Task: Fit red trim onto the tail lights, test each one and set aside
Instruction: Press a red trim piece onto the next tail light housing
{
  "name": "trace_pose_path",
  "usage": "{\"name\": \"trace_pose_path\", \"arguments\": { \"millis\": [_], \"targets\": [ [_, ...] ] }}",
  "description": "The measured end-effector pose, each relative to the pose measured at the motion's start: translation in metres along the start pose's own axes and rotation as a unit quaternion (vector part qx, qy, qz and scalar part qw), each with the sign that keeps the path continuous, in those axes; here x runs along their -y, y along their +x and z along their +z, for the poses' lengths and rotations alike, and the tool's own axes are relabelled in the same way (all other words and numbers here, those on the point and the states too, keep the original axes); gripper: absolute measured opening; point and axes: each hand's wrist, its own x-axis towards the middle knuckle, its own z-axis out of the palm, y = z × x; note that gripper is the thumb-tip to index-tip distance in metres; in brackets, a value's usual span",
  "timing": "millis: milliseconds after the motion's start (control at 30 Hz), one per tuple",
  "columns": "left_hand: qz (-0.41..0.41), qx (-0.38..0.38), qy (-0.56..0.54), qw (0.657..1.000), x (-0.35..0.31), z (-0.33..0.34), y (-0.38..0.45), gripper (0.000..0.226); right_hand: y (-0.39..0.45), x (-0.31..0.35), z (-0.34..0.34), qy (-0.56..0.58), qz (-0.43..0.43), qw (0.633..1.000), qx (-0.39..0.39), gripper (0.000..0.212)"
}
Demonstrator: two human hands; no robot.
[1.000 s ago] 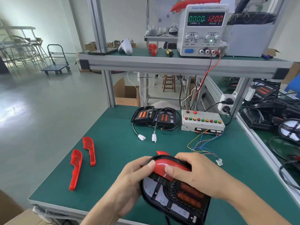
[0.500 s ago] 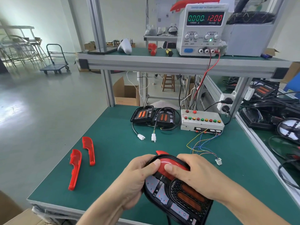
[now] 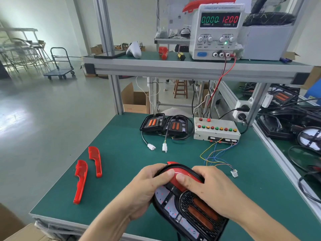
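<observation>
**Red trim being seated on the tail light**

Red trim lying along the curved upper rim of the black tail light, near the front edge of the bench at 6 o'clock. Left hand wrapped round the housing's left side, thumb pressing the trim; right hand curled over the right side, thumb alongside. Best pressed evenly from the middle outward until flush all round, housing braced against the bench. Spare trim pieces at 9 o'clock, two more tail lights and the test box at 12, loose connector just beside at 2. Open green mat between; front edge close underneath.
</observation>
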Motion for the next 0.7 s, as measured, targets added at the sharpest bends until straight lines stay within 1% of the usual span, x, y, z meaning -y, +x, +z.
{"name": "trace_pose_path", "arguments": {
  "millis": [67, 100, 133, 167, 200, 267, 333, 367, 433, 467, 500, 533, 567, 600, 633, 667, 700],
  "targets": [
    [0.007, -0.041, 0.028, 0.999, -0.006, 0.001, 0.005, 0.043, 0.0, 0.001, 0.002, 0.032, 0.04, 0.999, 0.007, 0.078],
    [0.014, -0.071, 0.036, 0.997, -0.007, -0.002, 0.008, 0.045, -0.001, 0.001, 0.002, 0.071, 0.075, 0.995, 0.017, 0.084],
    [0.026, -0.1, 0.038, 0.994, -0.006, -0.006, 0.01, 0.046, -0.003, -0.001, 0.0, 0.128, 0.113, 0.985, 0.026, 0.087],
    [0.039, -0.123, 0.035, 0.991, -0.005, -0.012, 0.012, 0.042, -0.005, -0.005, -0.003, 0.2, 0.157, 0.967, 0.031, 0.089],
    [0.053, -0.142, 0.041, 0.988, -0.004, -0.019, 0.013, 0.035, -0.006, -0.01, -0.007, 0.274, 0.204, 0.939, 0.035, 0.087],
    [0.06, -0.162, 0.078, 0.982, 0.002, -0.032, 0.016, 0.022, -0.011, -0.014, -0.016, 0.384, 0.281, 0.879, 0.033, 0.072],
    [0.048, -0.172, 0.136, 0.975, 0.007, -0.043, 0.02, 0.017, -0.014, -0.022, -0.019, 0.468, 0.317, 0.825, 0.027, 0.062],
    [0.044, -0.177, 0.181, 0.967, 0.009, -0.048, 0.022, 0.019, -0.015, -0.025, -0.018, 0.506, 0.324, 0.799, 0.022, 0.059],
    [0.043, -0.197, 0.285, 0.937, 0.011, -0.055, 0.026, 0.036, -0.015, -0.029, -0.011, 0.582, 0.317, 0.748, 0.021, 0.055],
    [0.052, -0.206, 0.309, 0.927, 0.01, -0.056, 0.027, 0.04, -0.015, -0.031, -0.006, 0.609, 0.311, 0.729, 0.027, 0.054],
    [0.07, -0.207, 0.293, 0.931, 0.011, -0.056, 0.029, 0.038, -0.015, -0.028, -0.001, 0.632, 0.301, 0.713, 0.045, 0.054],
    [0.097, -0.198, 0.237, 0.946, 0.012, -0.052, 0.03, 0.03, -0.016, -0.025, 0.006, 0.658, 0.289, 0.692, 0.065, 0.057],
    [0.124, -0.182, 0.156, 0.963, 0.013, -0.045, 0.031, 0.017, -0.016, -0.02, 0.014, 0.687, 0.281, 0.665, 0.082, 0.062],
    [0.143, -0.169, 0.062, 0.973, 0.012, -0.035, 0.03, 0.017, -0.016, -0.016, 0.023, 0.712, 0.262, 0.643, 0.103, 0.067],
    [0.16, -0.154, -0.022, 0.975, 0.011, -0.026, 0.03, 0.031, -0.016, -0.008, 0.03, 0.724, 0.241, 0.635, 0.124, 0.071],
    [0.168, -0.128, -0.107, 0.972, 0.009, -0.017, 0.03, 0.043, -0.014, -0.001, 0.04, 0.725, 0.228, 0.638, 0.12, 0.073],
    [0.178, -0.112, -0.165, 0.964, 0.008, -0.011, 0.029, 0.054, -0.013, 0.006, 0.047, 0.717, 0.223, 0.652, 0.107, 0.072]
  ]
}}
